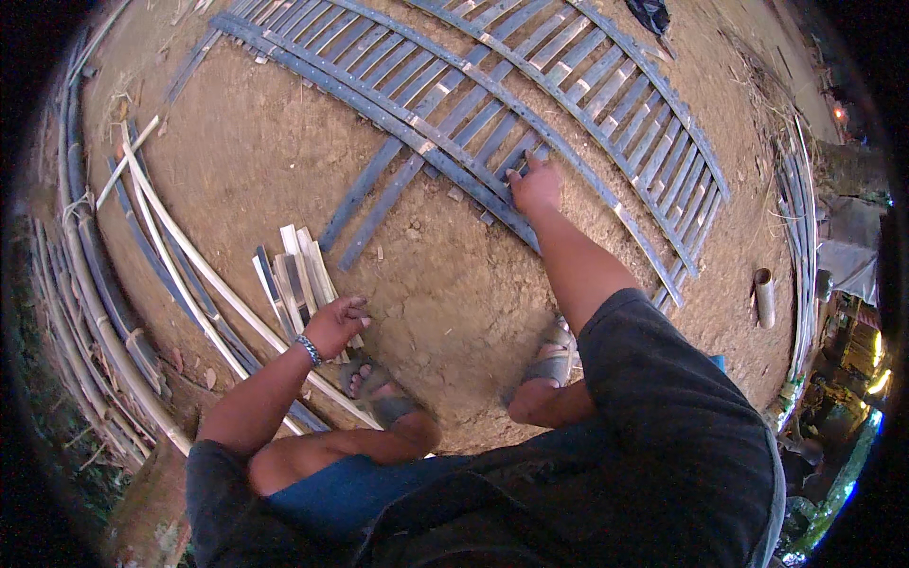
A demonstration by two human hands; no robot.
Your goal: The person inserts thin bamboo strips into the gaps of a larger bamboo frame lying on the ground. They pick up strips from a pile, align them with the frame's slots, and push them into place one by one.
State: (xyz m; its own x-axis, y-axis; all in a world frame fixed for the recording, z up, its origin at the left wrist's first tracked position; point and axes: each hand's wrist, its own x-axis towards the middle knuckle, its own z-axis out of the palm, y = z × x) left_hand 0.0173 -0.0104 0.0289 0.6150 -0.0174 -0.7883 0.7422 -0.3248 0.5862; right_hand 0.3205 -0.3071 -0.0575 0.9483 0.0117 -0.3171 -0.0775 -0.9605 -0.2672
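A lattice panel of dark slats (379, 111) lies on the dirt, its slats set crosswise between long rails. My right hand (538, 186) reaches out to its near right end, index finger and thumb apart, the fingertips at a slat between the rails. Whether they touch it I cannot tell. My left hand (333, 327), with a beaded band at the wrist, hovers above my left foot, fingers loosely bent and apart, nothing seen in it. Close beside it lies a bundle of short split bamboo strips (301, 270), pale and dark.
A second slatted panel (625, 114) lies beyond the first. Long pale strips (189, 251) cross the ground at left, near thick bamboo poles (95, 256). At right are a short bamboo tube (764, 297) and a stack of long strips (801, 227). My sandalled feet stand between.
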